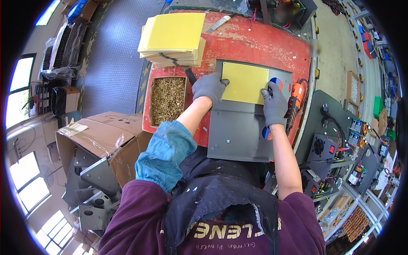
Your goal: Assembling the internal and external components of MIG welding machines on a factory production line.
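A thin yellow sheet (pixel 245 82) with small corner holes lies over the upper part of a dark grey metal panel (pixel 240 136) on the red bench. My left hand (pixel 210 89), in a grey glove, pinches the sheet's left edge between thumb and fingers. At its right edge, my gloved right hand (pixel 275 105) grips the sheet with the thumb on top. Round blue-and-red openings or discs show partly beside and below the right hand; I cannot tell which. The panel's near half bears a small screw (pixel 228 141).
Upper left stands a stack of yellow sheets (pixel 172 34), with a utility knife (pixel 218 24) beside it. A box of small brass-coloured fasteners (pixel 168 100) sits left of my hand. An orange power screwdriver (pixel 296 102) lies at right. A carton (pixel 104 140) holds grey metal parts.
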The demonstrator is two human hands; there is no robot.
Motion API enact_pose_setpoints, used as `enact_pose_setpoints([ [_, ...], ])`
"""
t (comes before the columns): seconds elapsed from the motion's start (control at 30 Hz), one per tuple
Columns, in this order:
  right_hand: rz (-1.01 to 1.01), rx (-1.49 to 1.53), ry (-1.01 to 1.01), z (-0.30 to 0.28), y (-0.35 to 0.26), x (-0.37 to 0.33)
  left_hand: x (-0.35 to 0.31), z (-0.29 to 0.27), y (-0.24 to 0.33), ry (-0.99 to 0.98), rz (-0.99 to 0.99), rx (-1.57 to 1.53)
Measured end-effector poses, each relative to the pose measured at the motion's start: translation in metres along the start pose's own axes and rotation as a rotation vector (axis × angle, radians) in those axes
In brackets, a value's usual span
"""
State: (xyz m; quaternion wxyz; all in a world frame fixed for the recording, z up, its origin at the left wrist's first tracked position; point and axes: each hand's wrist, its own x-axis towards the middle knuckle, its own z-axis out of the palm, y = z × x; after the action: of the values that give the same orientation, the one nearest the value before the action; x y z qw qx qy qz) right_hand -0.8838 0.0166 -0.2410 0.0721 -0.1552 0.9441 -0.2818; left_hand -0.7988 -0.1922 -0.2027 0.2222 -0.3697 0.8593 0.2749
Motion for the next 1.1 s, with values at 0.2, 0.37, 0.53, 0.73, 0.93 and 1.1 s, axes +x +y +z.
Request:
enact_pose_setpoints([
  [0.2, -0.063, 0.009, 0.043, 0.005, 0.005, 0.001, -0.004, 0.0, -0.001, 0.012, -0.01, -0.05],
  [0.37, -0.082, 0.004, 0.044, 0.007, 0.008, 0.001, -0.007, -0.001, 0.001, 0.053, 0.011, -0.019],
  [0.53, -0.105, 0.077, 0.136, -0.007, 0.0, -0.002, -0.023, -0.022, -0.006, 0.115, 0.007, -0.023],
  [0.73, -0.338, 0.312, 0.206, -0.018, -0.04, 0.019, -0.022, -0.066, -0.041, 1.118, 0.237, 0.153],
  [0.93, -0.154, 0.563, -0.1, 0.025, -0.137, 0.083, -0.011, -0.05, -0.017, 0.82, 0.522, 0.103],
  [1.1, 0.013, 0.698, -0.287, 0.048, -0.184, 0.096, -0.016, -0.061, -0.021, 0.863, 0.542, 0.033],
])
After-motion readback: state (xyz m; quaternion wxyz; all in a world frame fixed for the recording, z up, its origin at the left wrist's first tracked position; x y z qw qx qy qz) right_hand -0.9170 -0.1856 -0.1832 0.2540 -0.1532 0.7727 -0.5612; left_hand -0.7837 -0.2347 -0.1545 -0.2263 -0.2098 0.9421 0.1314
